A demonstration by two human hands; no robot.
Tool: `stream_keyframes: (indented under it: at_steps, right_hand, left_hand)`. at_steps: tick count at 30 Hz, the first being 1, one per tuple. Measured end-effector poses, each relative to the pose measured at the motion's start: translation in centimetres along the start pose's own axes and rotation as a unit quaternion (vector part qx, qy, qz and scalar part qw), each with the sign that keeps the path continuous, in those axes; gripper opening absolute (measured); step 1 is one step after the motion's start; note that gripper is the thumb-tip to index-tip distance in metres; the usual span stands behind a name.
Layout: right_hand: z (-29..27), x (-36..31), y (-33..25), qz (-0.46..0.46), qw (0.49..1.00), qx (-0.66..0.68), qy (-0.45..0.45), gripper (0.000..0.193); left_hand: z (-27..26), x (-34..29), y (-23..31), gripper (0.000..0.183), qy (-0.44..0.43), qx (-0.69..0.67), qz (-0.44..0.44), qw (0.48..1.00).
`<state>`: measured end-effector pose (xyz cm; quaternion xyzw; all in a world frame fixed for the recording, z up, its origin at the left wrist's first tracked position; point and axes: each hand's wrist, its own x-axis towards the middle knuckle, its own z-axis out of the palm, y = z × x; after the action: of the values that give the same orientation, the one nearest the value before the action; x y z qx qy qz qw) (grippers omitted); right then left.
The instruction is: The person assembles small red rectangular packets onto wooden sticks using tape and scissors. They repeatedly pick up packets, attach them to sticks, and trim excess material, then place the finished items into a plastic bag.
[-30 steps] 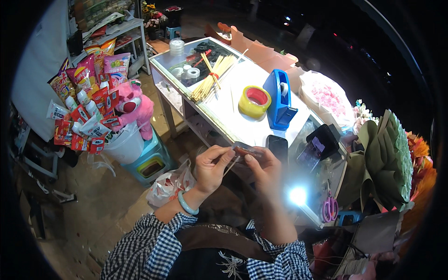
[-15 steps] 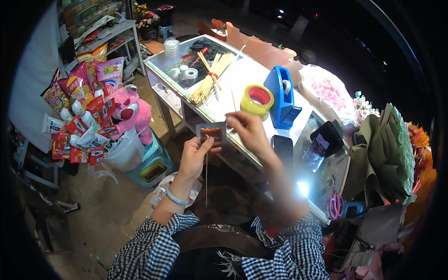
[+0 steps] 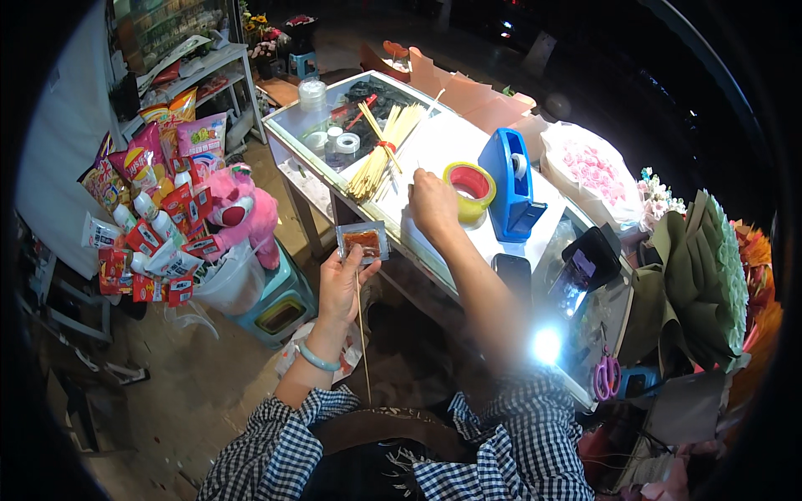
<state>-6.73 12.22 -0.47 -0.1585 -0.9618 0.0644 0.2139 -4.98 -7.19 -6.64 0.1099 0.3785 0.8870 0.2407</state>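
The left hand [image 3: 341, 284] is over the near left side of the scene, in front of the near edge of the white-topped, glass-panelled surface [image 3: 464, 138]. Its fingers pinch a small, flat, clear plastic packet with reddish-brown contents [image 3: 373, 240], the thumb lying across the packet's near face. A thin, pale wooden stick [image 3: 362, 338] runs from the packet down past the palm toward the person's lap. A pale green, rounded bangle [image 3: 318, 357] circles the left wrist.

The right hand [image 3: 434, 204] reaches farther out over the surface, its fingers curled; whether they grip anything cannot be told. It is just beside the yellow roll of tape with a red core [image 3: 472, 190], partly overlapping it in view; contact is unclear. Right of the roll stands a blue plastic tape dispenser [image 3: 504, 200].

On the far left of the surface lies a bundle of pale wooden sticks [image 3: 373, 173], bound with a red tie, the sticks splaying apart at the near end. White tape rolls [image 3: 347, 144] sit left of it. A black, rectangular phone [image 3: 512, 271] lies near the right forearm, and purple-handled scissors [image 3: 607, 378] are at the near right edge. Beyond, on the right, is a round bouquet of pink flowers in white wrapping [image 3: 593, 171]. On the left, a pink plush toy [image 3: 242, 209] leans by a white plastic bucket [image 3: 230, 282] crowded with snack packages.
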Motion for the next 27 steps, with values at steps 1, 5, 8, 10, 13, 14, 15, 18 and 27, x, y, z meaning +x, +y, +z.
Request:
stream_keyframes:
  at_steps: [1, 5, 8, 10, 13, 14, 15, 18, 27]
  right_hand:
    - [0.3, 0.3, -0.2, -0.013, 1.0, 0.009, 0.012, 0.011]
    - [2.8, 2.6, -0.6, -0.034, 0.998, 0.042, 0.039, 0.015]
    - [4.6, 3.2, -0.5, -0.024, 0.993, 0.088, 0.074, 0.014]
    - [5.0, 3.3, -0.6, -0.006, 0.994, 0.069, 0.09, 0.009]
    - [4.7, 2.9, -0.4, -0.004, 0.992, 0.068, 0.102, 0.009]
    - [4.5, 2.8, -0.4, -0.002, 0.993, 0.068, 0.098, 0.009]
    - [4.3, 2.6, -0.3, 0.008, 0.993, 0.069, 0.098, 0.009]
    - [3.8, 2.1, 0.0, 0.033, 0.992, 0.072, 0.102, 0.009]
    - [-0.7, -2.8, 0.1, 0.153, 0.961, 0.182, 0.138, 0.01]
  left_hand:
    - [-0.1, 0.0, -0.1, 0.023, 0.007, 0.005, 0.003, 1.0]
    - [-0.2, 0.3, -0.4, 0.02, 0.029, 0.009, 0.035, 0.999]
    - [-0.7, 0.6, 0.0, 0.018, 0.04, 0.051, 0.067, 0.996]
    - [-0.9, 0.6, 0.1, 0.019, 0.049, 0.049, 0.062, 0.996]
    - [-1.0, 0.4, -0.1, 0.02, 0.009, 0.066, 0.061, 0.996]
    - [-1.0, 0.5, -0.2, 0.02, 0.012, 0.072, 0.055, 0.996]
    - [-0.9, 0.4, -0.3, 0.02, 0.008, 0.075, 0.054, 0.996]
    - [-0.8, 0.5, -0.5, 0.021, 0.016, 0.07, 0.043, 0.996]
    - [-0.6, 0.5, -0.6, 0.02, 0.014, 0.068, 0.045, 0.997]
